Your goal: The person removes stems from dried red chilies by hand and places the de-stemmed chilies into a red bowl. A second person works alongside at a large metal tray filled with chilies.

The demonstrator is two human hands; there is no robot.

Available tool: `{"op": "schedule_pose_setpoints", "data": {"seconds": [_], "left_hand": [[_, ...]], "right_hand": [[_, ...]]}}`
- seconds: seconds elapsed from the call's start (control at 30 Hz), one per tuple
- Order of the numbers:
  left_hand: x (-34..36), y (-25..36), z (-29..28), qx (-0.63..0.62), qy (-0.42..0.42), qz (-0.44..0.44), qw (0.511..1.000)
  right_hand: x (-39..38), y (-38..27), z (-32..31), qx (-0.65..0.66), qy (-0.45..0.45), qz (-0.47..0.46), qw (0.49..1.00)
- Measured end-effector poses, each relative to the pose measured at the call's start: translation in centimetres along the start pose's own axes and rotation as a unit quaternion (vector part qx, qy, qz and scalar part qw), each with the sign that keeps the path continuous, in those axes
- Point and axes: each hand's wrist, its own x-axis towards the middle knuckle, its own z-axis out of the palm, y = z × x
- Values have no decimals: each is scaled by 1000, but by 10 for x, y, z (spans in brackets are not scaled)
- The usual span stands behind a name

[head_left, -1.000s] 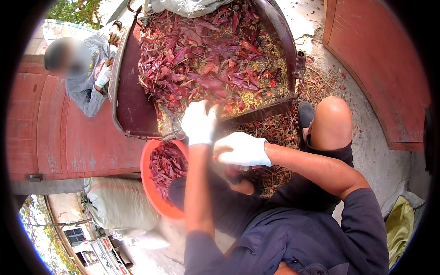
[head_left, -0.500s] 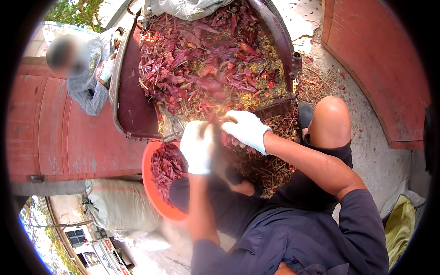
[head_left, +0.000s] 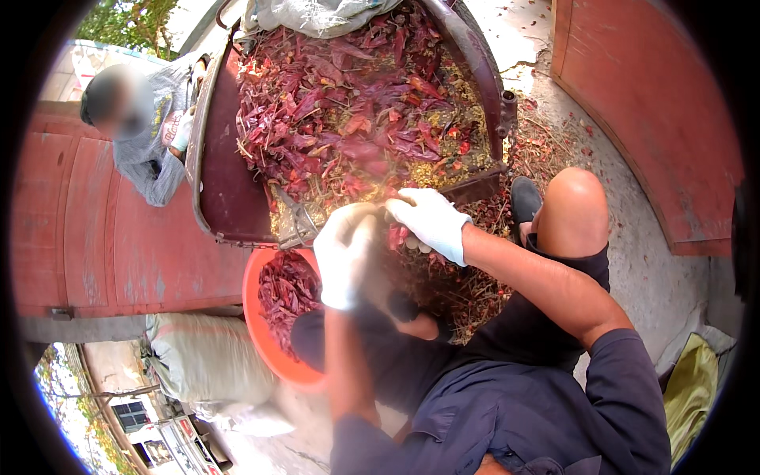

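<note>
Both my hands wear white gloves and meet at the near edge of a dark red cart bed [head_left: 229, 170]. The bed holds a heap of dried red chili peppers [head_left: 309, 119] with loose yellow seeds [head_left: 435, 170]. My left hand [head_left: 344, 249] is closed in a pinch and smeared by motion; whatever lies between its fingertips is hidden. Almost touching it, my right hand [head_left: 431, 222] is closed, with red dried chili showing below its fingers. An orange-red basin [head_left: 252, 297] of dried chilies stands on the ground below, left of my left forearm.
Another person [head_left: 154, 150] with gloved hands is at the cart's left side. Full woven sacks [head_left: 210, 356] lie at lower left. Stems and chili scraps [head_left: 467, 293] cover the ground beneath my hands. Red metal panels [head_left: 649, 103] stand to the right.
My hands stay close together at the cart's edge, with the right shifted slightly right. The red piece seen between them earlier is harder to make out. The other person's head has tilted a little.
</note>
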Motion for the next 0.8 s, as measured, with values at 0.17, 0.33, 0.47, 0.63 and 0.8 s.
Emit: {"op": "schedule_pose_setpoints", "data": {"seconds": [0.17,0.33,0.47,0.63,0.8], "left_hand": [[69,-40,2,299,50,190,934],[100,-52,12,505,-11,268,820],[102,-51,10,479,17,248,842],[86,-46,-5,196,109,63,973],[56,-29,-5,20,99,11,995]], "right_hand": [[-15,-17,8,-76,-76,29,994],[-11,-12,11,-1,-86,-6,996],[-12,-16,7,28,-80,-5,996],[-7,-20,3,24,-16,-18,999],[-2,-18,4,68,32,-62,995]]}}
